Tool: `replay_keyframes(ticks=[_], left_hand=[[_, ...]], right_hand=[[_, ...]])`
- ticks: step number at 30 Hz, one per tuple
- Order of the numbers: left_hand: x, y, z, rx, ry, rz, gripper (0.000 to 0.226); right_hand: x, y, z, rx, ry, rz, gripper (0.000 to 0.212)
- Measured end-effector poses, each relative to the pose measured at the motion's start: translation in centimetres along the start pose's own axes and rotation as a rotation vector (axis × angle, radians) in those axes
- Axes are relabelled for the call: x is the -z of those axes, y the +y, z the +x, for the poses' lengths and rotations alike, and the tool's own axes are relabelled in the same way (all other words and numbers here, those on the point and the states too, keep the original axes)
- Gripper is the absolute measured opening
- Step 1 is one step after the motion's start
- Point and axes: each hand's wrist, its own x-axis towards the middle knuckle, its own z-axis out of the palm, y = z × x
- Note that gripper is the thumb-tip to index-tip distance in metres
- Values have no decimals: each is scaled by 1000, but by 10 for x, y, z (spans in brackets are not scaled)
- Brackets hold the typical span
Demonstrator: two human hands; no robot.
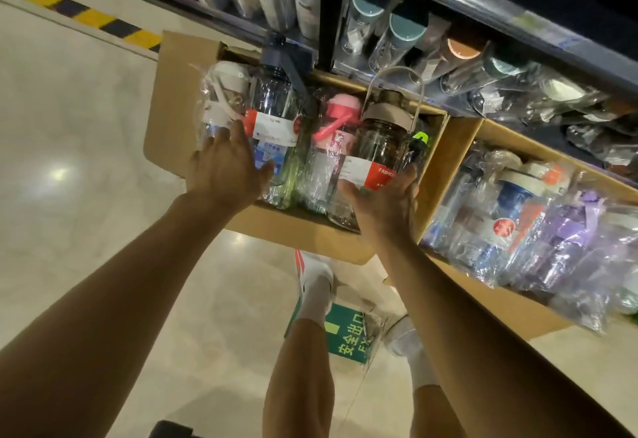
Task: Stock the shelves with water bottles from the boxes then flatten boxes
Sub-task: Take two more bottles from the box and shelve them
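Fingers [410, 178] of right hand [383, 208] partly behind brown bottle [381, 141] in box [165, 99].

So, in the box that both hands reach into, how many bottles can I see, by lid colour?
white-lid bottle: 1
dark-blue-lid bottle: 1
pink-lid bottle: 1
brown-lid bottle: 1
green-lid bottle, mostly hidden: 1
Total: 5 in view
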Motion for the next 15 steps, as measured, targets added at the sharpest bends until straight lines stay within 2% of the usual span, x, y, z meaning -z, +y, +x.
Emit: replay_keyframes(ticks=[3, 5, 9, 12, 15], left_hand=[[-16, 11, 26, 55, 54, -158, 93], [-26, 19, 39, 94, 81, -167, 107], [-44, 26, 56, 187, 105, -164, 122], [-53, 29, 64, 219, 130, -227, 119], [-56, 31, 64, 218, 135, -311, 118]], right_hand=[[-14, -1, 24, -76, -5, 75, 136], [-19, 0, 36, -89, -7, 5, 132], [-25, 0, 39, -58, 44, -71, 127], [-26, -4, 36, -74, 28, -40, 120], [-29, -6, 38, -112, 74, 43, 128]])
